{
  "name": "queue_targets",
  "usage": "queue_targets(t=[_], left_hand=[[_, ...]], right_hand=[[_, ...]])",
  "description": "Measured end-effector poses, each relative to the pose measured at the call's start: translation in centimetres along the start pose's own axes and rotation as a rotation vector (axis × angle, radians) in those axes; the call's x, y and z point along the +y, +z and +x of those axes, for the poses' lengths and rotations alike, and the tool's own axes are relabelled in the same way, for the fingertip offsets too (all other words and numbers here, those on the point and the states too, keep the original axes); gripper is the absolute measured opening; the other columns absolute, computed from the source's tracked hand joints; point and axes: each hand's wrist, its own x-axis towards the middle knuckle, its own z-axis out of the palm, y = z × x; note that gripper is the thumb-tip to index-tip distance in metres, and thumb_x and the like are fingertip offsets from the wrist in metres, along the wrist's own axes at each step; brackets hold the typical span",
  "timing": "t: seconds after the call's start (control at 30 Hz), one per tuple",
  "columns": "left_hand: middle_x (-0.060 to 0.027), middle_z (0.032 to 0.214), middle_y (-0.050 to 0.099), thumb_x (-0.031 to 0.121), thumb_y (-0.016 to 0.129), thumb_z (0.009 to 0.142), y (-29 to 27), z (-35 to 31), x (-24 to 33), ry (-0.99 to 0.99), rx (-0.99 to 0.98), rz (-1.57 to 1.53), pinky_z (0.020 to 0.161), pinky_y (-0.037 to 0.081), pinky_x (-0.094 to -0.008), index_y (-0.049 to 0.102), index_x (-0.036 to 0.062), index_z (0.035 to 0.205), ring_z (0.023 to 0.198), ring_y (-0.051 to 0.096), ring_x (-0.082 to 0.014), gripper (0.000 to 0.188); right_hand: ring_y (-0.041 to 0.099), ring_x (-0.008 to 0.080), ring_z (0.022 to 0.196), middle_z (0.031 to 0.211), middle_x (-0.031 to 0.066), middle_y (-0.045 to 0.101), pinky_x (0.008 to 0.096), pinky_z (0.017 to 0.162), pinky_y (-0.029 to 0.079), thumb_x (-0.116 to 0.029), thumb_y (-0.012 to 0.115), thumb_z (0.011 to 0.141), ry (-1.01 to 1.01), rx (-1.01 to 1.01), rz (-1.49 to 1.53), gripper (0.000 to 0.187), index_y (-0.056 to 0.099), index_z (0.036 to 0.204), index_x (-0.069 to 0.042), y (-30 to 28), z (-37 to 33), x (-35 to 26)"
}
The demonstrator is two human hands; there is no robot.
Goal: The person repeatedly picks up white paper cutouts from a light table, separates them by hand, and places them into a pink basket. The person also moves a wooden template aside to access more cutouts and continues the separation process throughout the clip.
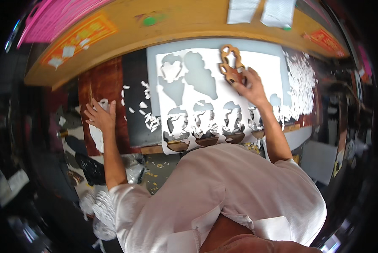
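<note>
My right hand (252, 87) grips the lower end of a brown, curved cutting die (232, 63) with openings through it. The die is over the upper right part of a white sheet (256, 63), which has shaped cut-outs and lies on a pale blue-grey board (154, 59). Whether the die touches the sheet I cannot tell. At the left, my left hand (100, 116) is open, its fingers spread over white cut pieces (97, 137) on a red-brown surface. The hand partly hides these pieces.
Small white scraps (302, 86) are heaped right of the board, and more scraps (152, 120) lie to its left. A yellow-brown beam (184, 27) runs along the back. A pink plastic basket (56, 19) stands at upper left. Clear plastic bags (102, 211) hang or lie below left.
</note>
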Motion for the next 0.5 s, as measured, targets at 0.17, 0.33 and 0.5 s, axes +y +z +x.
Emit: queue_targets(t=[0.17,0.33,0.5], left_hand=[[-0.0243,0.145,0.059,0.021,0.084,0.085,-4.6,-6.8,17.4,0.575,-0.252,-0.782,0.116,0.042,-0.0552,0.067,0.0009,0.134,0.136,0.054,-0.0444,0.055],[-0.0202,0.155,0.053,0.029,0.076,0.091,-4.3,-13.7,28.6,0.788,-0.169,-0.731,0.122,0.031,-0.0644,0.069,0.0099,0.137,0.147,0.044,-0.0439,0.05],[-0.0189,0.158,0.05,0.034,0.073,0.092,-3.4,-14.3,29.0,0.777,-0.167,-0.663,0.124,0.025,-0.0657,0.067,0.0124,0.14,0.151,0.04,-0.0433,0.053]], right_hand=[[0.052,0.0421,0.132,0.146,0.0195,0.057,0.0518,0.109,0.048,-0.04,0.088,0.078,-0.06,0.183,-0.278,0.069,0.071,0.138,-0.009,5.3,0.6,-0.8],[0.06,0.0371,0.114,0.134,0.0116,0.065,0.0499,0.098,0.054,-0.029,0.087,0.073,-0.199,0.296,-0.212,0.052,0.08,0.121,-0.013,5.4,1.3,0.1],[0.06,0.0382,0.112,0.133,0.0117,0.067,0.0497,0.093,0.057,-0.025,0.087,0.073,-0.385,0.279,-0.121,0.047,0.082,0.117,-0.012,3.8,-0.2,0.6]])
